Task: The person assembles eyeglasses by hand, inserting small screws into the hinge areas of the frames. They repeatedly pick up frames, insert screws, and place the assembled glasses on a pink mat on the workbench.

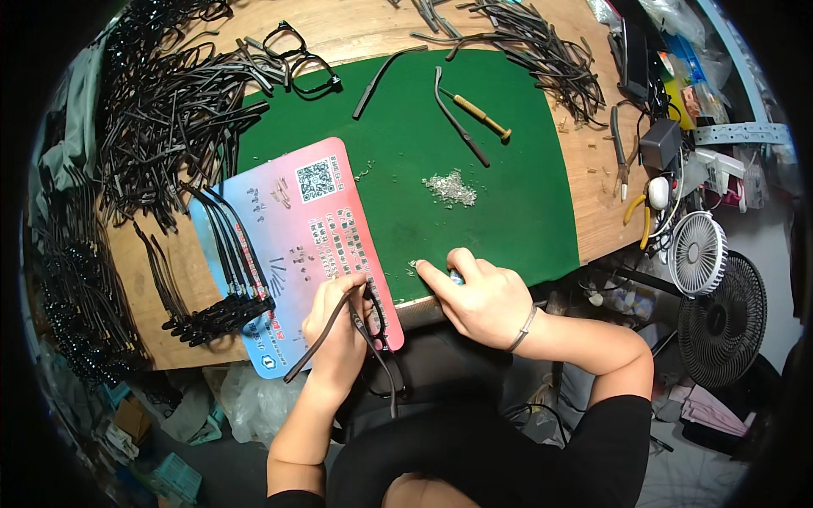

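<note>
My left hand [332, 328] is closed around a dark eyeglasses frame [315, 348], with its temple arms pointing down toward me, at the mat's near edge. Most of the frame front is hidden by my fingers and the dark background. My right hand [487, 296] is curled, its index fingertip down on the green mat [508, 220] beside a few tiny clear bits [414, 265]. A small blue-white thing [456, 277] shows between its fingers; its kind is hidden. Farther up the mat lies a pile of tiny shiny pieces [452, 188].
A pink-blue printed card [296, 229] carries small parts and several temples [229, 241]. Heaps of dark temples [169, 127] fill the left. Two loose temples [385, 80] and a brass-coloured screwdriver [481, 117] lie on the mat. Yellow-handled pliers [637, 222] and fans [699, 254] are right.
</note>
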A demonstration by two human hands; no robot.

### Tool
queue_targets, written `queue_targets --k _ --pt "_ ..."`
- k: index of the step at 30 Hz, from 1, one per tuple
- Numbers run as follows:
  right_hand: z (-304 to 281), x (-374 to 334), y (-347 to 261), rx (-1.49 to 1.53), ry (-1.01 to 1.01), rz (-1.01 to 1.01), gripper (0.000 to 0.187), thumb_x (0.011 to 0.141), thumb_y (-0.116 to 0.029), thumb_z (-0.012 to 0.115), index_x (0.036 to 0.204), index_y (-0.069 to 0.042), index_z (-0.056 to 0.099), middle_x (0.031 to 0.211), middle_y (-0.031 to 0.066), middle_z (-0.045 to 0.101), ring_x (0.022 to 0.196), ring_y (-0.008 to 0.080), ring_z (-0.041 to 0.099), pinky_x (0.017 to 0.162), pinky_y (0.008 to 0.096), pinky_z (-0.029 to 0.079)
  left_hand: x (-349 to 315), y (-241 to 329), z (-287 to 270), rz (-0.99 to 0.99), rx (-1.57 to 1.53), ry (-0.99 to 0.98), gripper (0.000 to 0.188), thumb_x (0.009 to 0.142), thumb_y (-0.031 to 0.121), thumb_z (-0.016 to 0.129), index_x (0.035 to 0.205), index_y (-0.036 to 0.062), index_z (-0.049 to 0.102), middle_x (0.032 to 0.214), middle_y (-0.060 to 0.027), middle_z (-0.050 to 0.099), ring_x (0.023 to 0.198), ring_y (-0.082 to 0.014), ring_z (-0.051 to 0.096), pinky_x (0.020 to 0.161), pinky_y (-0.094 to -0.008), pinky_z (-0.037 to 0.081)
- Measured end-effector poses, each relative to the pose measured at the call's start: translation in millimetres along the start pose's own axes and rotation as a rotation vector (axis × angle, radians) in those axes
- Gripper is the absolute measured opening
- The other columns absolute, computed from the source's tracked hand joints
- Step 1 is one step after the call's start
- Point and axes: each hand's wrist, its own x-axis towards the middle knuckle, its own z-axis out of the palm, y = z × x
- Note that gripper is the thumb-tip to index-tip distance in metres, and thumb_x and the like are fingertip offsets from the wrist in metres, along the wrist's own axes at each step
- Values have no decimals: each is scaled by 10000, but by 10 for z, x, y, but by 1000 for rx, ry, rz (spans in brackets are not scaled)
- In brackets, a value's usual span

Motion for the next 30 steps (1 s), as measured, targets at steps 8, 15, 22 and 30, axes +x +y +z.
queue_targets --k 8,15,22,30 --pt "-28 44 -47 -28 -35 18 438 726 -110 632 1159 -146 581 821 76 488 594 185 554 488 301 478 10 10 23 40 -4 -4 135 868 -52 532 987 -3 572 821 -87 548 601 -122 562 548 -239 471" --pt "-169 158 24 323 -304 -2 377 811 -148 550 1187 -140 519 867 143 477 580 289 582 517 375 510 156 -3 -143 14 -65 -181 131 840 -30 555 970 -16 570 755 -98 568 559 -148 579 526 -266 479" --pt "-7 308 -9 474 -301 -74 335 830 -150 517 1165 -143 531 888 173 488 617 326 600 580 401 525 253 77 -191 -147 -61 -284 90 881 27 546 967 5 561 772 -85 572 565 -126 591 539 -255 488" --pt "-2 333 36 504 -354 -84 360 831 -156 536 1190 -154 538 890 133 484 624 276 578 578 360 514 198 39 -129 -58 -12 -199 89 868 9 559 957 10 564 754 -85 571 554 -135 585 523 -263 482"
